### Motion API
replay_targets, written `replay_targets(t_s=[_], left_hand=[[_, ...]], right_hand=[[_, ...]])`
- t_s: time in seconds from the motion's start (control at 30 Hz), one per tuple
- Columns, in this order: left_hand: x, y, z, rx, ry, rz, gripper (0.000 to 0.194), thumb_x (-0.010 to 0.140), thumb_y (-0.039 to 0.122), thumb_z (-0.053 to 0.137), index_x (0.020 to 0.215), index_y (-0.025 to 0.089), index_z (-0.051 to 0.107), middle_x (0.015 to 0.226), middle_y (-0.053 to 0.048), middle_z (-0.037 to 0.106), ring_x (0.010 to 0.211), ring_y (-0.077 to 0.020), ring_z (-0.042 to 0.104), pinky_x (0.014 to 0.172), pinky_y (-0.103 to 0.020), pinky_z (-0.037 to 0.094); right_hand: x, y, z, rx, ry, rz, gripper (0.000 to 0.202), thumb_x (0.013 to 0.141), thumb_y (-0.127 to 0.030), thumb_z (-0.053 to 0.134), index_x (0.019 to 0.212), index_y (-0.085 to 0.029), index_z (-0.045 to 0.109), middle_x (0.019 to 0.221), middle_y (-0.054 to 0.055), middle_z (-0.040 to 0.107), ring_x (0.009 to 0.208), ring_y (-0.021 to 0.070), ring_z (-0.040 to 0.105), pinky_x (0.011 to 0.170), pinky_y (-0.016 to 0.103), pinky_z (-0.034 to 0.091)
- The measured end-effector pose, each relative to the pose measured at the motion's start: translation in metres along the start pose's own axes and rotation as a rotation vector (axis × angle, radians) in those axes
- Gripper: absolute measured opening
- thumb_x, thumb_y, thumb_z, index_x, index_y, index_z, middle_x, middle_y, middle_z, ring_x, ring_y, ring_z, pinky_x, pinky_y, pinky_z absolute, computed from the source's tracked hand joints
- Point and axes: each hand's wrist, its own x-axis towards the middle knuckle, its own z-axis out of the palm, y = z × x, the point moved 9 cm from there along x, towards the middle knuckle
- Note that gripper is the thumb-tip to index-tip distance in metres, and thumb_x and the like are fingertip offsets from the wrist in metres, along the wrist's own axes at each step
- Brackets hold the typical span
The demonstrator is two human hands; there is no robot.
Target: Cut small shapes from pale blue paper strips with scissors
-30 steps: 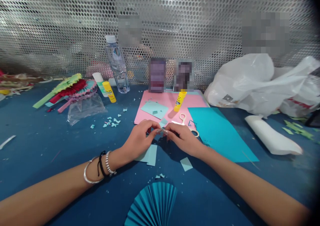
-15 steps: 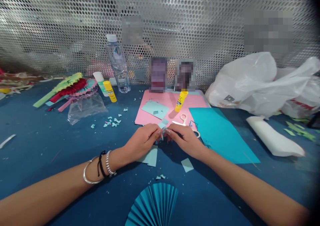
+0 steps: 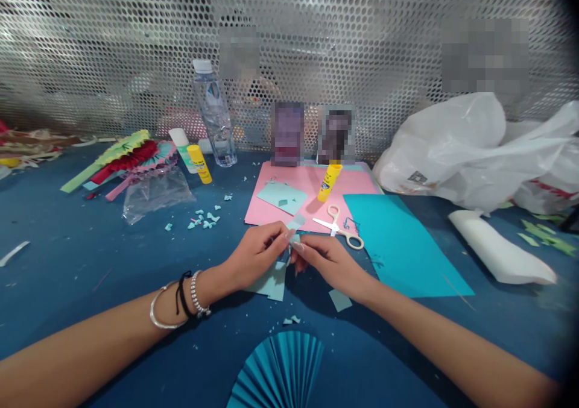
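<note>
Between the fingertips of my left hand [image 3: 262,250] and my right hand [image 3: 329,262] is a small piece of light blue paper [image 3: 295,238], partly hidden. Both hands pinch it just above the table. Under my left hand lie light blue paper pieces [image 3: 271,282], and a small pale square [image 3: 340,300] rests below my right wrist. Scissors with cream handles [image 3: 338,226] lie partly open beyond my right hand, on the edge of pink paper [image 3: 271,179]. Closest to me is a pleated teal paper fan [image 3: 278,366].
A yellow glue stick [image 3: 329,182] stands on the pink paper; another [image 3: 199,164] is at left by a water bottle [image 3: 215,116]. Teal paper [image 3: 411,245], a white roll [image 3: 500,245] and plastic bags [image 3: 438,143] occupy the right. Folded fans [image 3: 122,161] and paper scraps [image 3: 205,220] lie left.
My right hand has shifted slightly down and left, turning so more of the small paper and the scissors show. My left hand stays nearly in place.
</note>
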Motion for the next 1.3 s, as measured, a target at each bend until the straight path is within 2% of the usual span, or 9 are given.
replay_targets(t_s=[0.17, 0.23, 0.33, 0.43, 0.6, 0.77, 0.9, 1.1, 1.3], left_hand=[[-0.001, -0.002, 0.012, -0.186, -0.126, -0.025, 0.029, 0.088, 0.035, 0.037, 0.074, 0.014, 0.051, 0.067, -0.001, 0.055, 0.061, -0.0092, 0.049, 0.058, -0.021, 0.038], [-0.002, 0.000, 0.017, -0.302, -0.183, -0.033, 0.028, 0.089, 0.033, 0.035, 0.075, 0.015, 0.050, 0.068, -0.001, 0.057, 0.062, -0.0091, 0.050, 0.060, -0.021, 0.038], [-0.003, 0.001, 0.020, -0.452, -0.241, -0.087, 0.027, 0.089, 0.031, 0.035, 0.071, 0.015, 0.049, 0.062, 0.001, 0.054, 0.056, -0.0075, 0.045, 0.055, -0.020, 0.035], [-0.004, -0.002, 0.019, -0.473, -0.277, -0.138, 0.029, 0.086, 0.030, 0.040, 0.063, 0.014, 0.048, 0.055, 0.003, 0.045, 0.050, -0.0067, 0.039, 0.050, -0.020, 0.031], [-0.006, 0.000, 0.025, -0.462, -0.378, -0.123, 0.026, 0.085, 0.027, 0.042, 0.063, 0.014, 0.049, 0.052, 0.005, 0.041, 0.049, -0.0065, 0.038, 0.049, -0.019, 0.030], [-0.005, -0.004, 0.030, -0.382, -0.360, -0.119, 0.027, 0.086, 0.032, 0.040, 0.066, 0.015, 0.048, 0.052, 0.005, 0.042, 0.049, -0.0069, 0.040, 0.049, -0.019, 0.032], [-0.005, -0.009, 0.030, -0.377, -0.325, -0.143, 0.028, 0.086, 0.035, 0.040, 0.065, 0.016, 0.044, 0.052, 0.006, 0.043, 0.049, -0.0064, 0.041, 0.049, -0.019, 0.033], [-0.005, -0.009, 0.031, -0.334, -0.345, -0.125, 0.026, 0.086, 0.032, 0.040, 0.072, 0.015, 0.053, 0.052, 0.005, 0.043, 0.047, -0.0058, 0.040, 0.047, -0.018, 0.032], [-0.005, -0.012, 0.028, -0.344, -0.290, -0.161, 0.032, 0.087, 0.035, 0.037, 0.066, 0.015, 0.051, 0.053, 0.004, 0.046, 0.047, -0.0057, 0.042, 0.047, -0.018, 0.034]], right_hand=[[0.000, -0.002, -0.003, 0.114, 0.000, -0.010, 0.028, 0.089, -0.031, 0.038, 0.074, -0.016, 0.056, 0.067, 0.001, 0.057, 0.063, 0.0103, 0.055, 0.061, 0.023, 0.043], [-0.002, -0.006, -0.001, 0.137, -0.061, -0.019, 0.026, 0.088, -0.030, 0.038, 0.076, -0.016, 0.057, 0.071, 0.002, 0.057, 0.066, 0.0108, 0.055, 0.064, 0.024, 0.043], [-0.005, -0.013, 0.007, 0.079, -0.187, -0.055, 0.015, 0.082, -0.029, 0.050, 0.081, -0.017, 0.058, 0.075, 0.002, 0.060, 0.069, 0.0116, 0.054, 0.064, 0.025, 0.042], [-0.006, -0.013, 0.011, 0.054, -0.236, -0.049, 0.013, 0.078, -0.029, 0.056, 0.082, -0.018, 0.059, 0.076, 0.002, 0.060, 0.068, 0.0111, 0.053, 0.062, 0.024, 0.042], [-0.004, -0.005, 0.011, 0.141, -0.225, 0.006, 0.017, 0.081, -0.029, 0.052, 0.073, -0.016, 0.058, 0.071, 0.002, 0.059, 0.068, 0.0111, 0.056, 0.065, 0.025, 0.044], [-0.002, -0.006, 0.004, -0.007, -0.124, -0.042, 0.024, 0.083, -0.029, 0.048, 0.064, -0.016, 0.054, 0.064, 0.000, 0.057, 0.060, 0.0090, 0.052, 0.056, 0.021, 0.039], [-0.003, -0.007, 0.000, -0.097, -0.052, -0.057, 0.022, 0.085, -0.030, 0.045, 0.069, -0.016, 0.050, 0.063, 0.000, 0.055, 0.057, 0.0086, 0.049, 0.053, 0.020, 0.035], [-0.005, -0.010, 0.000, -0.153, -0.038, -0.098, 0.020, 0.086, -0.033, 0.044, 0.074, -0.017, 0.047, 0.065, -0.001, 0.054, 0.058, 0.0088, 0.048, 0.053, 0.020, 0.035], [-0.002, -0.009, -0.004, -0.162, -0.013, -0.086, 0.027, 0.089, -0.035, 0.036, 0.073, -0.017, 0.048, 0.064, 0.000, 0.054, 0.061, 0.0099, 0.051, 0.057, 0.021, 0.038]])
